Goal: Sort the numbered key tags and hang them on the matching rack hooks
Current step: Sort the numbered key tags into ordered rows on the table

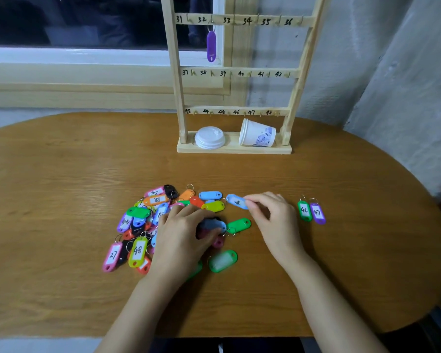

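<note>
Green tag 46 and purple tag 47 lie ring-end toward the rack. The right hand pinches a crosswise blue tag; the left hand grip is indeterminate.

A single head-worn, wide-angle camera looks forward and down from above the near edge of the wooden bench. It sits close enough that both forearms enter from the bottom of the view. The left hand and right hand lie near its centre, among the key tags on the near half of the bench. The camera faces the far edge, where the numbered rack runs out of the top of the view, against a window and a white wall. The bench's rounded right end falls within view.
</note>
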`<state>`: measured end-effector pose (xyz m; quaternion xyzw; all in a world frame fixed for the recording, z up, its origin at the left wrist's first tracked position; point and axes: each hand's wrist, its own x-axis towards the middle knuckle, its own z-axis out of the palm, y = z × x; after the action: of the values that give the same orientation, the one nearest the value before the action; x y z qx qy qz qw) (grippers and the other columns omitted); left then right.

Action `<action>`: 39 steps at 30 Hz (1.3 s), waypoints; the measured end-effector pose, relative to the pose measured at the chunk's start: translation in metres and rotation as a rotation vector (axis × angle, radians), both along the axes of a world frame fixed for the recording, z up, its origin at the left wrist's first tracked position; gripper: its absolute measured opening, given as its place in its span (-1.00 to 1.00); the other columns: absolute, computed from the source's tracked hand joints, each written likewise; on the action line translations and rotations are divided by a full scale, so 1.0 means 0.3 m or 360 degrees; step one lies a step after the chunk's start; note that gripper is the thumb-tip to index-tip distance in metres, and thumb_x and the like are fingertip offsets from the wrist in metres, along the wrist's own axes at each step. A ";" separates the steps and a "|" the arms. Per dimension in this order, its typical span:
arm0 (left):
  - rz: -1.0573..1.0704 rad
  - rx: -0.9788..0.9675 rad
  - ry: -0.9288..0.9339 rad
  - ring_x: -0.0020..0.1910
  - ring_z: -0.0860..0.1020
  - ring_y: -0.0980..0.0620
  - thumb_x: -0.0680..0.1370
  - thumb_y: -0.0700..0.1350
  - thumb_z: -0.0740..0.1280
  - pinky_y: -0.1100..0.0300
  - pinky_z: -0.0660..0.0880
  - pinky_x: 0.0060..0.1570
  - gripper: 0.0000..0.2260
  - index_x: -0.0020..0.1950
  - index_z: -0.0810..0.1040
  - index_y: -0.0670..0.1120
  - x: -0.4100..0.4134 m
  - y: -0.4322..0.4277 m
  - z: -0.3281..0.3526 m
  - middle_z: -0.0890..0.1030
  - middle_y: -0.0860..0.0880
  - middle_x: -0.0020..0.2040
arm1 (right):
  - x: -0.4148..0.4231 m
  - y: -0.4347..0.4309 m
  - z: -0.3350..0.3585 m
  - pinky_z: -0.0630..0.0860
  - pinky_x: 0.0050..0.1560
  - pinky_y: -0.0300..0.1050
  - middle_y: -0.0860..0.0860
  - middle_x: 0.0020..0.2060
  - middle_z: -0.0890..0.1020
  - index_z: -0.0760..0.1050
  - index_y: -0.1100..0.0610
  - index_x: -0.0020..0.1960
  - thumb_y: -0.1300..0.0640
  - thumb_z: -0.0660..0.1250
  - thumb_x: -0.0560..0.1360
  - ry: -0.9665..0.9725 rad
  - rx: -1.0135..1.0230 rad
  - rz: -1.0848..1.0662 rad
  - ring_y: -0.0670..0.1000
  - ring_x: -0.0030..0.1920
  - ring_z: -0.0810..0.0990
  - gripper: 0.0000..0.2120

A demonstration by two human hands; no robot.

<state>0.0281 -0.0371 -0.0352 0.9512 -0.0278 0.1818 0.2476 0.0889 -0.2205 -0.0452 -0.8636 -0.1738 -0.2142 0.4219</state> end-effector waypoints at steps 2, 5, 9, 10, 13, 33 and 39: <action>-0.0010 -0.0046 0.0010 -0.05 0.48 0.02 0.40 0.04 0.48 0.03 0.42 -0.05 -0.80 0.00 0.63 0.10 0.005 0.003 0.001 0.58 0.14 -0.10 | -0.005 -0.009 0.011 0.50 -0.09 -0.25 -0.15 -0.17 0.66 0.65 0.09 -0.04 0.23 0.36 0.50 0.0249 0.0379 -0.0004 -0.15 -0.13 0.60 -0.89; -0.0030 -0.0189 0.0017 -0.06 0.48 0.07 0.39 -0.04 0.50 0.06 0.45 -0.04 -0.81 -0.02 0.64 0.08 0.012 0.001 0.006 0.54 0.19 -0.12 | -0.018 -0.021 0.030 0.50 -0.06 -0.33 -0.15 -0.17 0.67 0.63 0.04 -0.04 0.22 0.35 0.51 0.0449 0.0643 0.0014 -0.22 -0.12 0.61 -0.87; 0.0023 -0.0360 -0.0084 -0.08 0.55 0.08 0.38 -0.15 0.52 0.25 0.43 -0.09 -0.79 -0.01 0.66 -0.01 0.015 -0.005 0.016 0.54 0.22 -0.12 | -0.027 -0.026 0.037 0.51 -0.07 -0.35 -0.14 -0.16 0.68 0.61 -0.02 -0.04 0.23 0.35 0.51 0.0488 0.0706 0.0051 -0.21 -0.11 0.62 -0.84; 0.0046 -0.0402 -0.0118 -0.09 0.56 0.07 0.38 -0.18 0.52 0.23 0.44 -0.08 -0.78 -0.01 0.67 -0.01 0.014 -0.005 0.018 0.54 0.24 -0.13 | -0.028 -0.026 0.038 0.51 -0.07 -0.36 -0.14 -0.16 0.68 0.60 -0.04 -0.05 0.23 0.36 0.50 0.0498 0.0716 0.0056 -0.21 -0.10 0.63 -0.83; 0.0122 -0.0514 -0.0185 -0.14 0.55 0.17 0.37 -0.19 0.53 0.32 0.44 -0.09 -0.76 -0.03 0.68 0.06 0.015 0.003 0.016 0.54 0.12 -0.14 | -0.031 -0.024 0.045 0.51 -0.08 -0.38 -0.16 -0.18 0.67 0.57 -0.10 -0.09 0.23 0.37 0.49 0.0522 0.0742 0.0068 -0.23 -0.10 0.63 -0.79; -0.0004 -0.0971 -0.0235 -0.09 0.63 0.03 0.45 -0.23 0.45 0.10 0.55 -0.11 -0.70 0.09 0.59 0.09 0.119 -0.001 0.027 0.66 0.03 -0.05 | -0.071 -0.067 0.007 0.40 -0.34 -0.27 -0.13 -0.24 0.61 0.57 -0.03 0.06 0.12 0.44 0.43 0.0300 -0.0171 -0.0576 -0.09 -0.23 0.51 -0.78; -0.0037 -0.0824 -0.0267 -0.09 0.58 0.19 0.45 -0.26 0.43 0.36 0.49 -0.07 -0.77 -0.01 0.61 0.04 0.094 -0.002 0.033 0.64 0.10 -0.07 | -0.103 -0.103 0.008 0.40 0.04 -0.24 -0.14 0.03 0.58 0.54 0.00 0.19 -0.07 0.32 0.49 0.0173 -0.0436 -0.0349 -0.06 0.08 0.47 -0.68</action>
<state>0.0562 -0.0377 -0.0253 0.8375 -0.0119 0.2582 0.4815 0.0582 -0.2515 -0.0429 -0.9370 -0.0832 -0.1863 0.2834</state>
